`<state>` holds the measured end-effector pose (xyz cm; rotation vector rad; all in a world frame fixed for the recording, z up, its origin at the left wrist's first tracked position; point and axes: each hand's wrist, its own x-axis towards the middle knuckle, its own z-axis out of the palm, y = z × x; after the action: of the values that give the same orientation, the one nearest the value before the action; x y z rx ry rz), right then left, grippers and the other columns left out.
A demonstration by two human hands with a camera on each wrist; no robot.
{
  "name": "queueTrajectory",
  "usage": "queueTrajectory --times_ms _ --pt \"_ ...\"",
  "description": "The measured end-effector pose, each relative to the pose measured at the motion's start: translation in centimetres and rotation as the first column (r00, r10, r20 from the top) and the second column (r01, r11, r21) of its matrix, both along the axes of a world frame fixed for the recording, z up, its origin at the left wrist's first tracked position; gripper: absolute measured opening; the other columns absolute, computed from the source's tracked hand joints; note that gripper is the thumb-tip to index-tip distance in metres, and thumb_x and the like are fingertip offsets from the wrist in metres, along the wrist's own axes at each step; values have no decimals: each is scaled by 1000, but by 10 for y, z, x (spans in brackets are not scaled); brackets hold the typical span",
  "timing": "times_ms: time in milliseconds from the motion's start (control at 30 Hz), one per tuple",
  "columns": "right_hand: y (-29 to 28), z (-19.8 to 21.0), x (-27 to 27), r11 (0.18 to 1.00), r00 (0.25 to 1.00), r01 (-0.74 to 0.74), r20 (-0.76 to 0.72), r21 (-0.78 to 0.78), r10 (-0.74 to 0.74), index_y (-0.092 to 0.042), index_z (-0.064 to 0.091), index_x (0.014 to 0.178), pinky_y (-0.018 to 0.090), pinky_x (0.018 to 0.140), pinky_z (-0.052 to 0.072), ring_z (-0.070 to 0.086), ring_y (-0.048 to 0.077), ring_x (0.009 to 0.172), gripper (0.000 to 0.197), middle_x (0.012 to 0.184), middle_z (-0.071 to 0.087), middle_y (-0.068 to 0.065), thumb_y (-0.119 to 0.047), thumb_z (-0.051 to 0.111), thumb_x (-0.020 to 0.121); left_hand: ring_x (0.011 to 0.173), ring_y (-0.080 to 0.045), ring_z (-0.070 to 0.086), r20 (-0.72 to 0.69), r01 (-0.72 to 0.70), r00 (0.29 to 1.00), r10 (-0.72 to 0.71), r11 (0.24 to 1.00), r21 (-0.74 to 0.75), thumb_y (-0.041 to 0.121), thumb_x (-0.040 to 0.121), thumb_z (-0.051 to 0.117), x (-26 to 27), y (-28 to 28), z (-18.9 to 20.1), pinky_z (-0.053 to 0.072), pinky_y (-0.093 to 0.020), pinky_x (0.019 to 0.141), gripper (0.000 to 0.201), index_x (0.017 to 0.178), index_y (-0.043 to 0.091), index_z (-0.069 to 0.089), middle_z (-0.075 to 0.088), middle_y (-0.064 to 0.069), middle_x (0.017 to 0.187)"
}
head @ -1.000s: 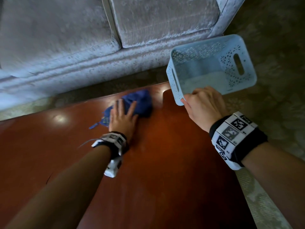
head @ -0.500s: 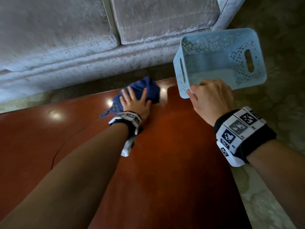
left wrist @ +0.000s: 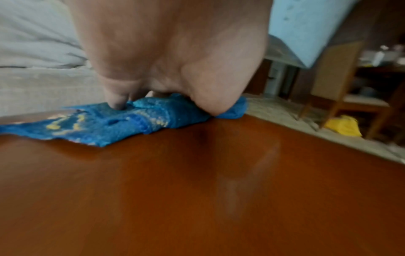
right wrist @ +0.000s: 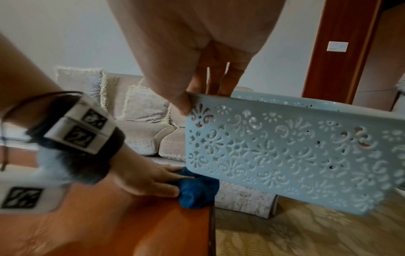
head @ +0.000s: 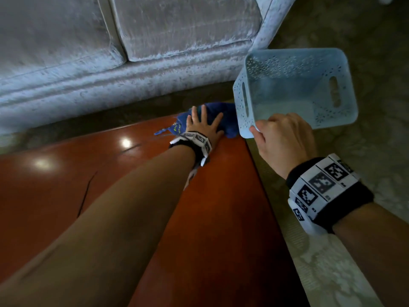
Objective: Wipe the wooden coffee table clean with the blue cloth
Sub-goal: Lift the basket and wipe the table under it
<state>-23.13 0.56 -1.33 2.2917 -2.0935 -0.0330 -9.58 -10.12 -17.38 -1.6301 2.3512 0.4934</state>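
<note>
left hand [head: 202,126] flat, fingers spread, pressing blue cloth [head: 230,127] at tabletop [head: 221,218] far corner, right hand [head: 285,140] grip pinching pale blue basket [head: 294,89] rim, held beside the tabletop

no legible text or labels

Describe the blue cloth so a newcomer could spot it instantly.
Find the reddish wooden coffee table in front of the pale sofa. At its far right corner, the left hand presses flat on the bunched blue cloth: much darker than the light blue plastic basket beside it.
</note>
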Motion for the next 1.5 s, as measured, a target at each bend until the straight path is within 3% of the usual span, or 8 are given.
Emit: queueTrajectory --times_ms 167,367,567,800,933,1100,1367,1500 --pt "4 5 -20 999 1000 27 -6 -40 -27 -6 70 83 36 57 46 53 30 59 24 67 62 14 -24 57 93 141 -45 -10 10 -166 986 165 986 35 54 96 24 -25 -10 -1 0 -56 114 58 148 38 3 -7 -14 158" --pt "0 8 -28 996 998 66 16 -65 -65 -4 68 79 42 58 48 54 34 61 27 66 60 16 -24 55 93 141 -47 -3 -35 383 921 -388 918 -103 58 93 27 -3 44 -8 7 -64 110 58 147 42 12 2 -11 159" --pt "0 11 -2 997 998 48 32 -54 -46 -6 69 83 40 59 46 56 37 68 28 72 61 18 -26 54 94 140 -48 11 -68 492 856 -513 848 -196 58 93 25 45 131 -22 15 -65 110 56 145 38 23 18 -15 156" --pt "14 19 41 998 998 -49 -42 -31 47 -10 70 85 35 60 40 56 30 67 27 73 64 12 -28 53 95 140 -45 17 -21 34 999 -38 986 -164 59 91 21 131 128 -20 26 -61 108 58 145 39 23 22 -16 154" --pt "22 25 63 995 993 -97 -68 -34 95 -12 72 80 29 56 35 53 24 57 16 64 63 8 -23 64 89 141 -48 7 -16 -292 956 292 949 -122 53 94 33 200 108 -20 16 -61 111 58 147 37 18 10 -19 156" --pt "37 26 86 991 990 -134 -46 2 134 -11 72 80 28 55 29 44 20 53 15 61 61 8 -22 66 88 143 -42 -5 73 -401 915 396 915 56 56 95 25 275 116 -6 10 -58 114 58 147 44 3 -4 -13 158" --pt "48 23 122 988 988 -154 -17 15 155 -15 72 80 27 55 31 50 20 53 7 63 65 6 -19 69 85 139 -50 13 -19 -23 1000 22 999 -31 57 94 19 251 284 -11 30 -66 102 58 146 32 27 25 -23 151" --pt "46 23 126 985 985 -170 2 -18 170 -13 71 76 27 55 34 51 21 52 11 59 62 7 -20 70 84 142 -45 8 -89 159 982 -166 984 -77 56 95 31 206 306 -7 18 -62 108 58 148 38 16 16 -14 156"
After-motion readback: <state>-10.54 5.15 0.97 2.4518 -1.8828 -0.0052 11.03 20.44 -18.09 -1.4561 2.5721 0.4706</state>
